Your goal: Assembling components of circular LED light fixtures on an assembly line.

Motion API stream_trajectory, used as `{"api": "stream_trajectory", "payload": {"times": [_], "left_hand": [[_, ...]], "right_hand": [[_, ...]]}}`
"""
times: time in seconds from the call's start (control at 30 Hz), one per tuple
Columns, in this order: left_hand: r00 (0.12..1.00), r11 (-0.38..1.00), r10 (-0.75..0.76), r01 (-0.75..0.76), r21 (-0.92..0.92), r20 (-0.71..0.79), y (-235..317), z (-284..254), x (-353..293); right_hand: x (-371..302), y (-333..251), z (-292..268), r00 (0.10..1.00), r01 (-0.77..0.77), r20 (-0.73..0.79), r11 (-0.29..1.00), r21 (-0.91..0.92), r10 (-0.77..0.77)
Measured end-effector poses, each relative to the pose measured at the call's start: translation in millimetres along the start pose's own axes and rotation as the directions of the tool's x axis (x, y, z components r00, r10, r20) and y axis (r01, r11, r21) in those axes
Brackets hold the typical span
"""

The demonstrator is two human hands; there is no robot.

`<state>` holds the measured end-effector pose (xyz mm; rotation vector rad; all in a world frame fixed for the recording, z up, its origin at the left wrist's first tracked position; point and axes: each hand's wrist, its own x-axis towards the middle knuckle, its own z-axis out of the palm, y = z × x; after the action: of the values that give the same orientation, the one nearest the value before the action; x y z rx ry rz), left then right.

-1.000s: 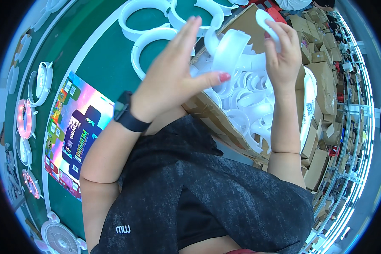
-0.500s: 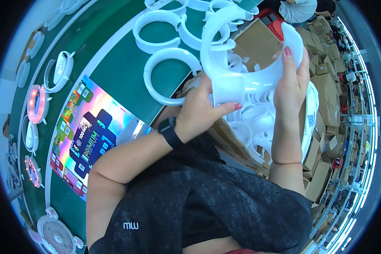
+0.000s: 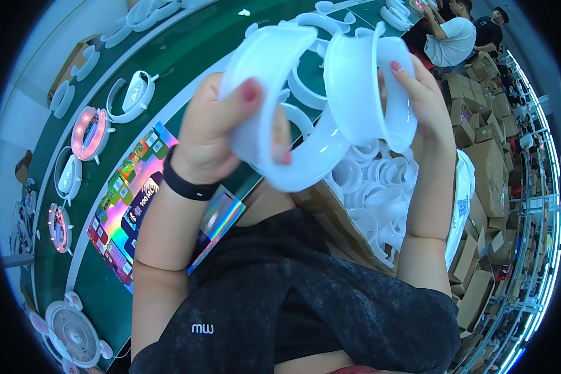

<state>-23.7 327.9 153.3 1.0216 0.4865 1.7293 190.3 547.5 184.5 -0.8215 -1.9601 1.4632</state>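
My left hand [image 3: 209,134] is closed on the left end of a glossy white curved plastic band [image 3: 315,159], thumb on its near face and fingertips curling under. On the other side, my right hand [image 3: 422,93] grips a white C-shaped plastic shell [image 3: 358,87] by its right end. Band and shell overlap in the middle; I cannot tell whether they are one piece or two. Both are held up above the table edge. Under my right forearm, a cardboard box [image 3: 340,221] holds several similar white plastic rings [image 3: 374,193].
More white open rings [image 3: 305,81] lie on the green table [image 3: 174,68]. A shiny printed card sheet [image 3: 128,206] is at its near left. Beyond it, lit ring-shaped devices [image 3: 88,134] stand near a white fan [image 3: 75,330]. Cartons [image 3: 486,174] and people [image 3: 452,37] are at right.
My left hand has moved left and turned over, shifting its grip to the band's end. The white plastic has been rotated, showing its broad faces. The whole view has shifted slightly.
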Motion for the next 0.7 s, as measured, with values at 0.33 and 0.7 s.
{"api": "stream_trajectory", "payload": {"times": [0.33,0.7], "left_hand": [[0.939,0.992,0.112,-0.124,-0.016,-0.326,61.8,-97.2,-0.6],[0.701,0.964,-0.231,0.257,-0.062,-0.675,-74.0,-134.0,85.8]], "right_hand": [[92.2,2.3,-98.1,0.936,-0.019,-0.350,0.997,0.074,0.044],[224.4,117.8,-24.3,0.703,-0.378,-0.660,0.925,-0.030,0.265]]}}
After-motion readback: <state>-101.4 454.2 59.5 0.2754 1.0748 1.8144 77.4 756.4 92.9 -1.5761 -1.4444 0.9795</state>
